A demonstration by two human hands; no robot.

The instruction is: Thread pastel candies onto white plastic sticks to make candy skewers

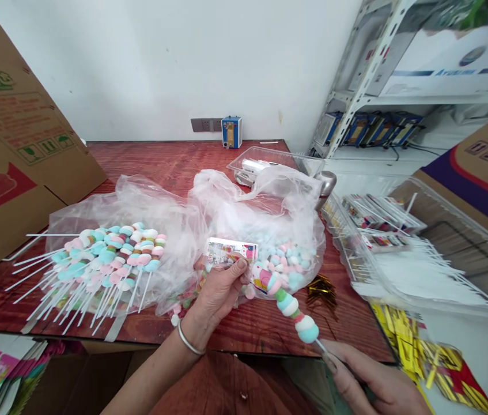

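Over the front of the table my left hand (223,291) pinches a small printed plastic wrapper (231,251) between thumb and fingers. A marshmallow skewer (287,302) in blue, white, pink and green slants down to the right from it. Its upper end is at the wrapper's lower part; whether it is inside, I cannot tell. My right hand (356,374) grips the skewer's white stick just below the lowest blue marshmallow. Behind my hands, a clear plastic bag (265,213) holds loose pastel marshmallows (289,256). To the left, several finished marshmallow skewers (114,251) lie piled on another clear bag (140,196).
Right of the table stands a clear tub (382,276) with white sticks (429,271) and printed wrappers (382,210). Gold twist ties (321,291) lie on the table (140,155). Cardboard boxes (19,127) flank both sides. A clear tray (287,158) and metal cup (325,187) stand behind.
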